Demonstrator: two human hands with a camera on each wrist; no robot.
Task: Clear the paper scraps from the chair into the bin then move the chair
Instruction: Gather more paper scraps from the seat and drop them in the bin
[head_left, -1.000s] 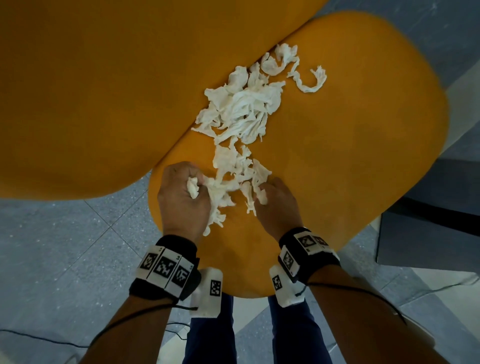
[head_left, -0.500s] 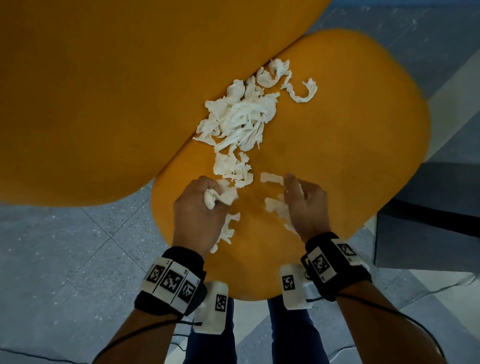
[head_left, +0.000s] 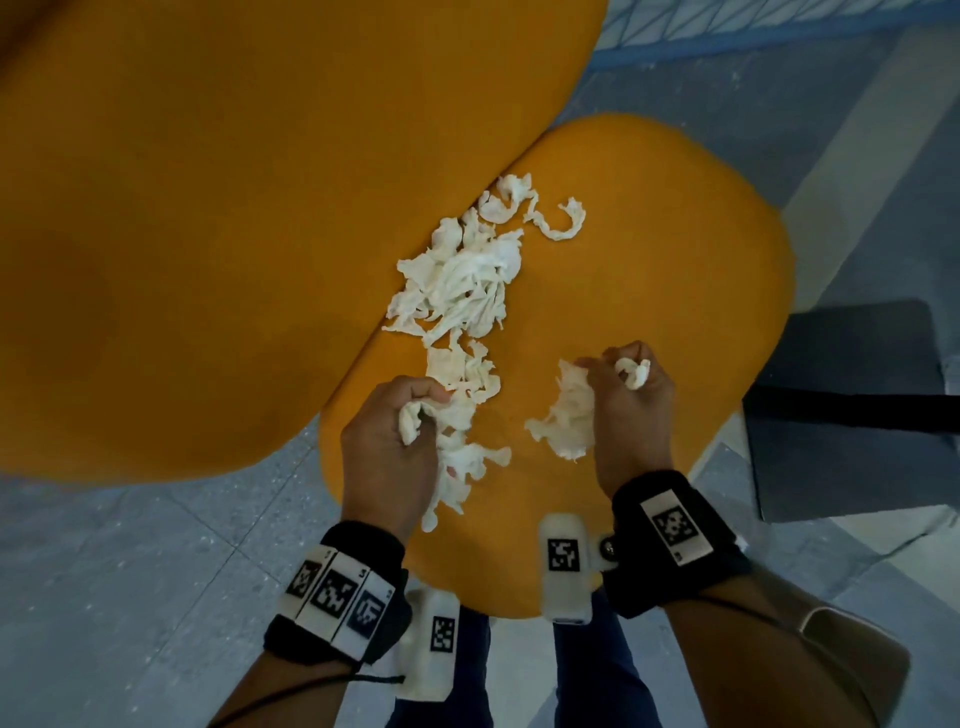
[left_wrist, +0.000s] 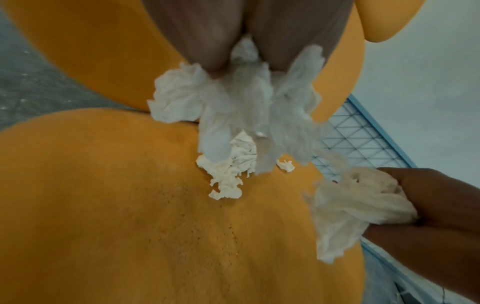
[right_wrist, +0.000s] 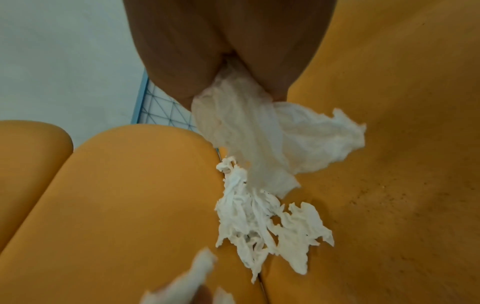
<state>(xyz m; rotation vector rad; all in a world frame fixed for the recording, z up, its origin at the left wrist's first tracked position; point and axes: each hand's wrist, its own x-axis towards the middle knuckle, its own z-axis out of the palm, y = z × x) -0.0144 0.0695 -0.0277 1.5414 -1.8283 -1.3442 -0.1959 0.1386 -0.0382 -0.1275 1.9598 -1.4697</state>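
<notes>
A: Which step is this?

B: Gathering, I'd say. The left hand (head_left: 387, 457) has its fingers curled round a bunch of tissue scraps (head_left: 457, 441) at the near part of the orange chair seat (head_left: 675, 312). The right hand (head_left: 631, 410) clutches its own wad (head_left: 566, 421), lifted a little off the seat.

A: And the rest?

B: The main heap (head_left: 457, 291) lies where seat meets the chair back (head_left: 208, 234), with a curled strip (head_left: 563, 223) just beyond it. The dark box (head_left: 852, 410) to the right may be the bin; I cannot tell.

A: Next move?

B: Probably carry both handfuls to the bin, or scoop more first. Loose tissue sheds, so a firm closed grip matters.

A: Changed from a second ago?

B: The hands were together at the trail's near end; now they are apart, and the right one has pulled its wad clear.
</notes>
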